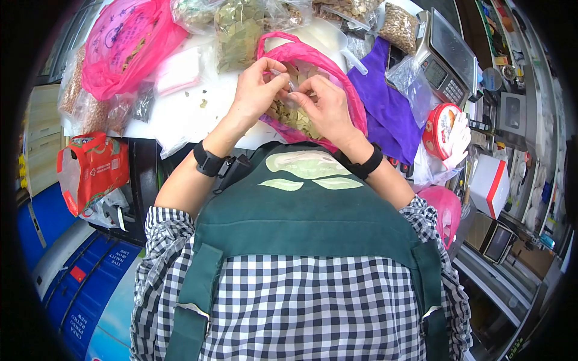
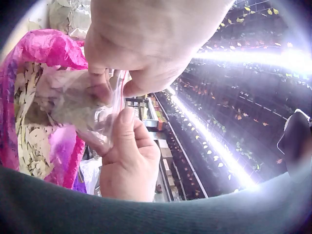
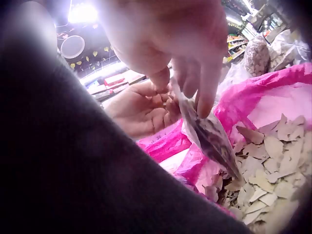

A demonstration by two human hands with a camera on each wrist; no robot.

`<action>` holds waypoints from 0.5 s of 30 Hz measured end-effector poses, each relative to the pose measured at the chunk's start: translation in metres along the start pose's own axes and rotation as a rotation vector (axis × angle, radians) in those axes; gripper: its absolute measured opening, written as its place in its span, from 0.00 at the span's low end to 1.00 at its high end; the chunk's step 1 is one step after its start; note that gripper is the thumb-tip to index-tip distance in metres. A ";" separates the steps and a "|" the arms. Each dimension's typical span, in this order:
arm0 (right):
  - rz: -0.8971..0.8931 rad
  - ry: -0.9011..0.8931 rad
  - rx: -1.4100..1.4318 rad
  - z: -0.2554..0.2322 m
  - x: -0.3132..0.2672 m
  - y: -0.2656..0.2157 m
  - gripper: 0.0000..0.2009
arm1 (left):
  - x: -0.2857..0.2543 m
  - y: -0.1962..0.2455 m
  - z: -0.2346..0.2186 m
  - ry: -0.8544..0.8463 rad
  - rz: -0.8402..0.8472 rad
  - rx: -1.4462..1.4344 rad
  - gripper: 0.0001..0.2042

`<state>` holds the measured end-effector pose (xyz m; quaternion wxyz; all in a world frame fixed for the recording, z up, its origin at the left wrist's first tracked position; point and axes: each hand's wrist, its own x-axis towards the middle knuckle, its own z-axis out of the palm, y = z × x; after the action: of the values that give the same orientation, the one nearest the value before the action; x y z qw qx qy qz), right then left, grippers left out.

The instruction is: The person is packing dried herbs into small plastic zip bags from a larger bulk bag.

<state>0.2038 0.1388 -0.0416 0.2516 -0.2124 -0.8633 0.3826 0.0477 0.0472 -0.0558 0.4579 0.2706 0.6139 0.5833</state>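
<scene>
Both hands pinch the top edge of a small clear zip bag (image 2: 73, 100), whose seal shows a red line. My left hand (image 1: 256, 90) grips one side of that edge, and my right hand (image 1: 325, 105) holds the other with thumb and fingers. Seen from the right wrist, the zip bag (image 3: 209, 139) hangs slanted over dried pale-green leaf pieces (image 3: 263, 161), dark bits showing through its film. Those leaf pieces lie inside an open pink plastic bag (image 1: 352, 90) right below the hands.
Another pink bag (image 1: 129, 51) stands at the far left, with a stack of clear pouches (image 1: 179, 71) beside it. A white scoop (image 1: 355, 62), purple cloth (image 1: 385, 108), digital scale (image 1: 442, 66) and red round tin (image 1: 438, 129) are on the right. Leaf crumbs dot the white table (image 1: 201, 126).
</scene>
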 end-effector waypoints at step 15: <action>0.417 -0.135 0.251 0.008 0.002 0.018 0.08 | -0.003 -0.011 -0.002 0.046 0.251 0.429 0.16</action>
<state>0.2008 0.1462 -0.0594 0.1334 -0.3270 -0.7614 0.5437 0.0494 0.0414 -0.0658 0.3001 0.4224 0.6954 0.4979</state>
